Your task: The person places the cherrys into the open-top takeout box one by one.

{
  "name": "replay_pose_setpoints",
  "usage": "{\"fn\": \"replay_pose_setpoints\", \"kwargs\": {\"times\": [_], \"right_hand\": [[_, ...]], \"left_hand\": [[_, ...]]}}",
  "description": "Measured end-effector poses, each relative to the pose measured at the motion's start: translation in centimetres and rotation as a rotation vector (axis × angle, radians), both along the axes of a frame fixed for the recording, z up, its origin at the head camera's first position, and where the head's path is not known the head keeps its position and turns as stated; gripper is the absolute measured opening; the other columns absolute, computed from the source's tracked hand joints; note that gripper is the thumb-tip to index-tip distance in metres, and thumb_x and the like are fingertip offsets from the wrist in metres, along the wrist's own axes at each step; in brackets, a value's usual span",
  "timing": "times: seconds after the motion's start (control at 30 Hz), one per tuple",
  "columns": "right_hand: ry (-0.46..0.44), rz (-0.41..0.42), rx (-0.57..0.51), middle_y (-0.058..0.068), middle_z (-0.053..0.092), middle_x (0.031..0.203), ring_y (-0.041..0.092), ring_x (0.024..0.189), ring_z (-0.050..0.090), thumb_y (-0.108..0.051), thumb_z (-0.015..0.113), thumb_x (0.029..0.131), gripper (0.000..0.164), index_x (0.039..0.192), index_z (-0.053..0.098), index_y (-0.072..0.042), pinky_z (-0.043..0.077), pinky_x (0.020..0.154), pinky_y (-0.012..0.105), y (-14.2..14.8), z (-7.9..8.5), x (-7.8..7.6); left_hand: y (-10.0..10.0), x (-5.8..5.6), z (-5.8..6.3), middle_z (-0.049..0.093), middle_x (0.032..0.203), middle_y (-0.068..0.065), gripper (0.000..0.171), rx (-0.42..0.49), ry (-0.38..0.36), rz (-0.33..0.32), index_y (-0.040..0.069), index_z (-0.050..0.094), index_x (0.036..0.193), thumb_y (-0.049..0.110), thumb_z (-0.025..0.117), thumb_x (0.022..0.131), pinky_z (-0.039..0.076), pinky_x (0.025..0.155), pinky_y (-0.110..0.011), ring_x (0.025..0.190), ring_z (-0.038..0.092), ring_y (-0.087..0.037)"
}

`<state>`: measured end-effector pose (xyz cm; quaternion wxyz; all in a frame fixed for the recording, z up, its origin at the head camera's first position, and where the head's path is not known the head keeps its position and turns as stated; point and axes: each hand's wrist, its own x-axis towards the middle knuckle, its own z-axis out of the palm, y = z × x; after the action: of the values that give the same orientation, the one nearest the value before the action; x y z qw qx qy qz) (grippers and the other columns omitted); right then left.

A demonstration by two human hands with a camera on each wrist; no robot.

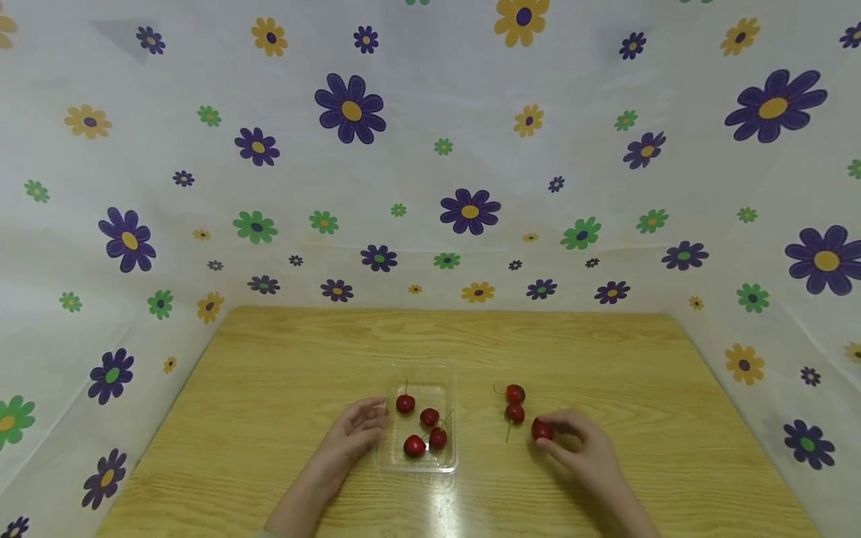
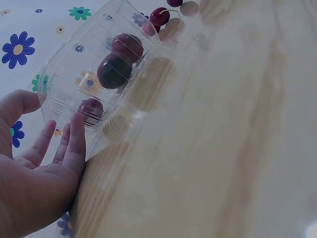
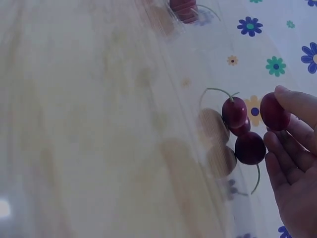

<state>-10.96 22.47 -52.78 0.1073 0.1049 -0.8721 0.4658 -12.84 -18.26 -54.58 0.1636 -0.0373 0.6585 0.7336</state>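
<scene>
A clear plastic box (image 1: pixel 445 469) stands on the table with several red cherries inside, among them a cherry (image 1: pixel 414 447) near its front wall. At its left side is my left hand (image 1: pixel 346 437), fingers fairly straight and fingertips right at the wall; the left wrist view shows the hand (image 2: pixel 44 173) close against the box's end. To the right of the box, my right hand (image 1: pixel 585 448) pinches a dark red cherry (image 3: pixel 275 111) between thumb and fingers. Just left of that hand, a stemmed cherry (image 1: pixel 515 394) touches another stemmed cherry (image 1: pixel 514 413) on the table.
The wood-grain table (image 1: pixel 269 359) is enclosed at the back and both sides by a white flower-printed sheet (image 1: pixel 417 172). Bare tabletop lies between the box and the loose cherries. A bright light reflection falls in front of the box.
</scene>
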Motion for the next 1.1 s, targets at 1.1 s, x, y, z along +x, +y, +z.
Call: {"fn": "replay_pose_setpoints", "kwargs": {"times": [1.1], "right_hand": [[0.026, 0.206, -0.112, 0.011, 0.076, 0.104, 0.01, 0.085, 0.061, -0.004, 0.089, 0.083, 0.029, 0.11, 0.079, -0.006, 0.055, 0.074, 0.029, -6.8, 2.0, -3.0]], "left_hand": [[0.1, 0.0, -0.1, 0.053, 0.15, -0.02, 0.063, 0.01, 0.013, 0.005, 0.001, 0.045, 0.156, 0.001, 0.068, 0.097, 0.052, 0.098, -0.02, 0.127, 0.058, -0.016]]}}
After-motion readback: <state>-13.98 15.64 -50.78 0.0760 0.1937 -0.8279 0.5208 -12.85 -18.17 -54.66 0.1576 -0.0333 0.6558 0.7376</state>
